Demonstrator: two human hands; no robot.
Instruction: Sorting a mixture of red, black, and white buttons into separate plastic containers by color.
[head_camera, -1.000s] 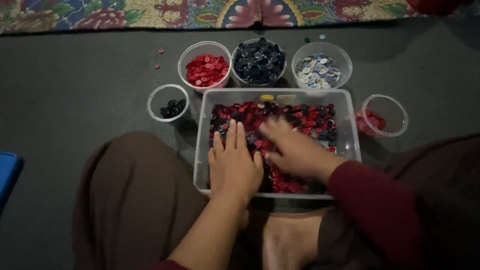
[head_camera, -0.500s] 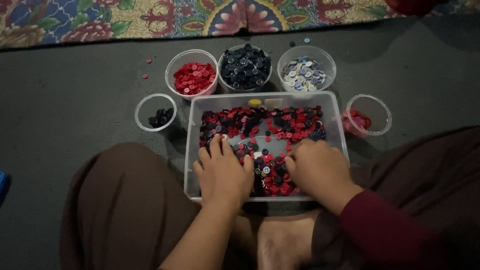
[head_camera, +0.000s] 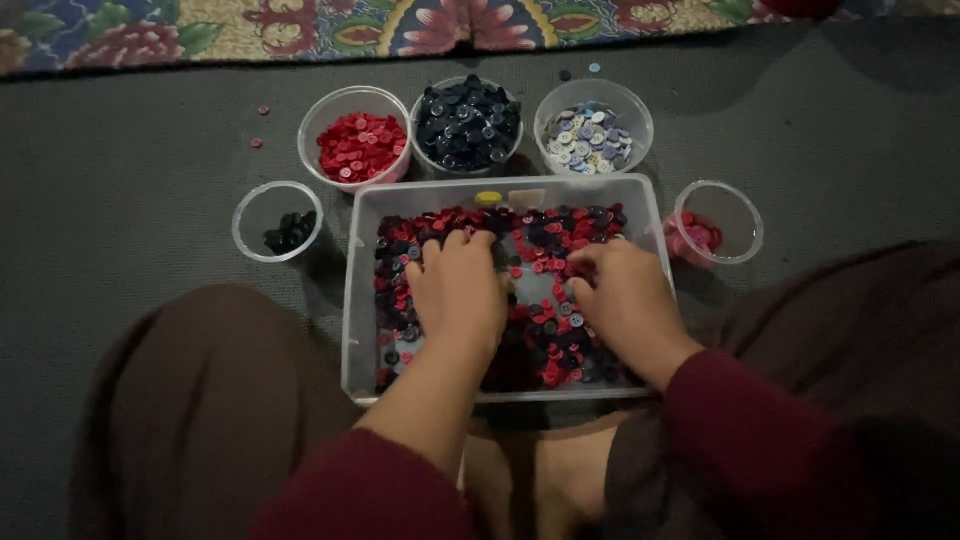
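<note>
While left hand (head_camera: 458, 290) stays flat, open on buttons (head_camera: 545, 330), right hand (head_camera: 625, 300) (fingers curled, grip unclear) shifted rightward.

We see our 2 hands bare, the left hand (head_camera: 458, 288) and the right hand (head_camera: 622, 300) without rings or a watch. Dark red long sleeves cover our forearms, the left one pushed up higher. Brown cloth drapes over both knees, and 1 bare foot (head_camera: 540, 480) shows between them.
</note>
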